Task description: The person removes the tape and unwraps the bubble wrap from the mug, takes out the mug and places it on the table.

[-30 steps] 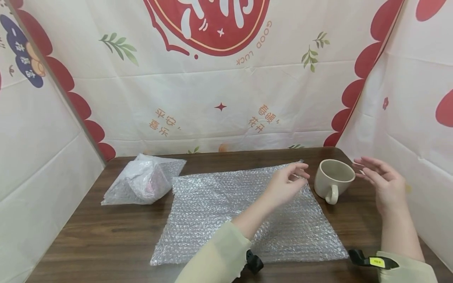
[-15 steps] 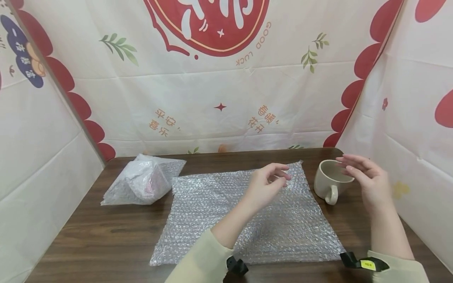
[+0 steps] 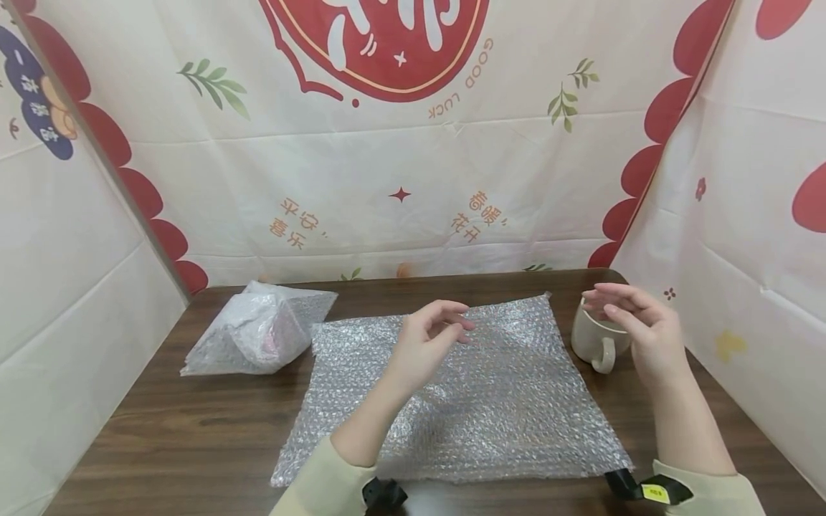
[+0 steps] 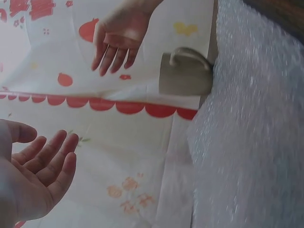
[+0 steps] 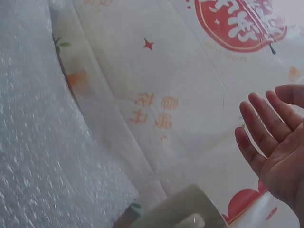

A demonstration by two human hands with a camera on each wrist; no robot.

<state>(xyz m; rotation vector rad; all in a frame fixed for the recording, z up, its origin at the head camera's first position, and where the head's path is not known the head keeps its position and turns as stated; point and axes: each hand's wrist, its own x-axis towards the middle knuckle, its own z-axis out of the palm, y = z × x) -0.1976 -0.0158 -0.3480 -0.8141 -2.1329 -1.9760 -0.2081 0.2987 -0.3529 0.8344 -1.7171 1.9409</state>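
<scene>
Nearest the camera, pale green sleeves (image 3: 716,496) are covering the forearms, and a black wrist mount (image 3: 622,484) on the right arm is carrying a small yellow label (image 3: 655,493) whose print is too small to read. The left hand (image 3: 422,347) is hovering over the bubble wrap (image 3: 490,401), palm turned toward the other hand, its fingers bending loosely and grasping nothing. The right hand (image 3: 639,333) is facing it, fingers together and pointing inward, the thumb lying below them; it too is released, and the wrist views are showing a gap between it and the mug (image 3: 589,342). The bubble wrap is lying spread across the middle of the dark wood-grain table (image 3: 161,423), glossy and finely dimpled. The smooth beige mug is standing upright just beside the sheet's right edge, its rounded handle (image 3: 605,355) facing the person. A crumpled, translucent bubble-wrapped bundle (image 3: 258,333) is resting by the sheet's far left corner, with a faint pink patch showing through. Behind, a creased white backdrop (image 3: 400,158) is bearing orange characters (image 3: 293,222) reading 平安喜乐, and "GOOD LUCK" is curving beside a red emblem (image 3: 387,80).
</scene>
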